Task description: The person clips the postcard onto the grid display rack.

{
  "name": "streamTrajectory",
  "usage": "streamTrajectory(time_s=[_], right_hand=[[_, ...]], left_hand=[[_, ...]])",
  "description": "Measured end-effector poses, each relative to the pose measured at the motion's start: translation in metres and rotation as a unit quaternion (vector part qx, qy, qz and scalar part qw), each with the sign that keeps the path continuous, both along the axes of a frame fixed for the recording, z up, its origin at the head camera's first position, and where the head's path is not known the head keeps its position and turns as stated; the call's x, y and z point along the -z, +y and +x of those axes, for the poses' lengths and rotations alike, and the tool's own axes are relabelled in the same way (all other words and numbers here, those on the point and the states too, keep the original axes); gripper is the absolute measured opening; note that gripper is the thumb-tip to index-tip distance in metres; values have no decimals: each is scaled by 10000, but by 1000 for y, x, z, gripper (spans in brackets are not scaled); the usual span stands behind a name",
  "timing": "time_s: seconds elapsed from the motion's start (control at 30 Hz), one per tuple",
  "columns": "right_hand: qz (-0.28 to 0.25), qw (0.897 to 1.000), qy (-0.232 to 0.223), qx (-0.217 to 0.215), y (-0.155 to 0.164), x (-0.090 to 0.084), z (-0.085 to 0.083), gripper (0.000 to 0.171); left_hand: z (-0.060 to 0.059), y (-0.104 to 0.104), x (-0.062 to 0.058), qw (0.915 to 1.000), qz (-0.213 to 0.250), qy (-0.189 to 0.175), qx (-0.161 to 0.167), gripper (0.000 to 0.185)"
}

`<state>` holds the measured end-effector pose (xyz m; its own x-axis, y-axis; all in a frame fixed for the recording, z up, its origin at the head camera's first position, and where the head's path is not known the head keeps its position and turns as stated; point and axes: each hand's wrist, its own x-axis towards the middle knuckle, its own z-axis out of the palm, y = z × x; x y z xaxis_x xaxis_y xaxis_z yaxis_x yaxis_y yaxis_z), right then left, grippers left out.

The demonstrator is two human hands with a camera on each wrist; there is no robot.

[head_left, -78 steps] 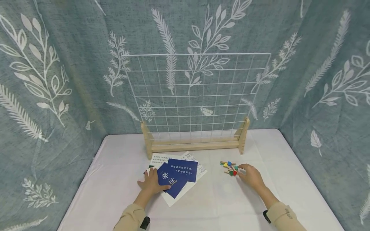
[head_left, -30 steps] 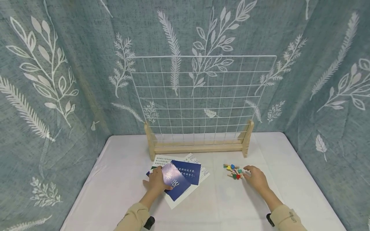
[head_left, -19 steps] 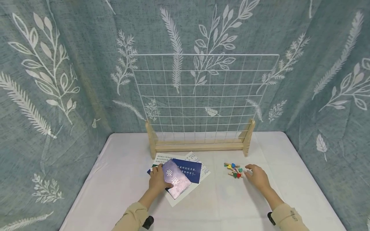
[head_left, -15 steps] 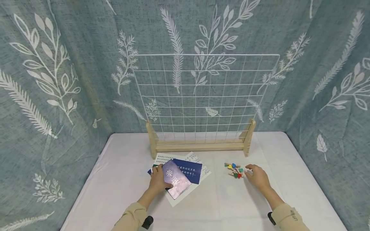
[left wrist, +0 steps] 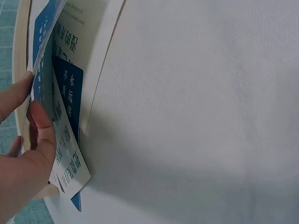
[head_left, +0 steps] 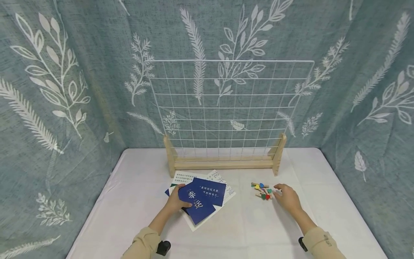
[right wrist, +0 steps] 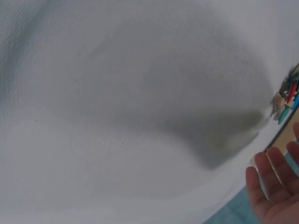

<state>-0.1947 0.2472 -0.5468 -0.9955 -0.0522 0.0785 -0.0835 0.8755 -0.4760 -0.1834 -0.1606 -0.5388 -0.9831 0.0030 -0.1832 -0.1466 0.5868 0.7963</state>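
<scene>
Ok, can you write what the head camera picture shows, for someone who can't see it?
A person's left hand grips a dark blue card lifted off a pile of cards, while the right hand rests beside small colourful clips on a white table. Behind stands a white wire grid.

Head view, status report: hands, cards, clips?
Left hand pinches top blue card off the stack. Right hand open beside heart clips, not gripping. Grid stand unobstructed.

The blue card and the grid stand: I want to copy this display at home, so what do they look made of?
The blue card, gripped by the left hand, looks like thin coated card: it flexes in the left wrist view. The grid panel looks like white-coated metal wire, thin and straight. Its base looks like pale unfinished wood, though the grain is too small to tell.
</scene>
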Motion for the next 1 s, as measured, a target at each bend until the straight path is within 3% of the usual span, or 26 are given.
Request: streamTrajectory(time_s=[0.2,0.43,0.53,0.77,1.0], right_hand=[[1,9997,-224,43,0,3,-2,32],[-193,9996,-179,137,-2,5,-4,31],[-437,9985,-246,215,-3,8,-4,28],[-794,9946,-395,534,-3,13,-3,25],[-1087,9905,-521,661,-4,14,-4,23]], left_hand=[[-1,3,-2,9979,642,32,-46,86],[-4,7,-3,9812,1889,-45,-382,93],[-2,8,-4,9799,1912,-30,-563,85],[6,15,-5,9837,1686,126,-608,31],[6,17,-7,9829,1757,178,-528,23]])
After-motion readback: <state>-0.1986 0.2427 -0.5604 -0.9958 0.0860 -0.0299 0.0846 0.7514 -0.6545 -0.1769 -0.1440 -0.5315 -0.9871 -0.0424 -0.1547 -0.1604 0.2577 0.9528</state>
